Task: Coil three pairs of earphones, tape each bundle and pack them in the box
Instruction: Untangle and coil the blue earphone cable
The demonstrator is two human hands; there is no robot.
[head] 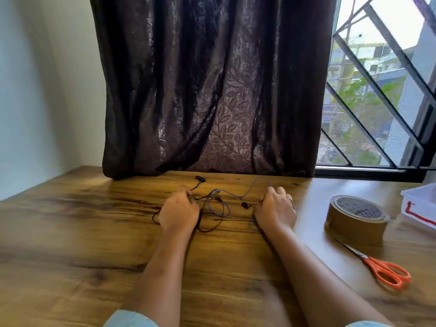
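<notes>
Head view: both arms are out over the desk (pixel 94 232), with a tangle of earphones (pixel 214 192) between the hands.
Left hand (pixel 179 212): knuckles up, fingers curled in and gripping the black cord (pixel 207 231) at its far side.
Right hand (pixel 274 208): knuckles up too, a ring on one finger; fingers curled in, pinching the purple cord (pixel 221 214) where it meets the hand.
Earphones: uncoiled, lying loose on the desk mid-frame. The black cord loops round the left hand and the purple one arcs toward the curtain (pixel 212 86) and back. One earbud (pixel 200 178) lies near the curtain hem.
Tape (pixel 356 218): brown roll, flat on the desk, well right of the right hand.
Scissors (pixel 384 270): orange handles, just nearer than the tape, blades pointing at it.
Box (pixel 420 206): white, at the right edge beyond the tape, cut off by the frame.
Window (pixel 377 90): barred, right of the curtain.
</notes>
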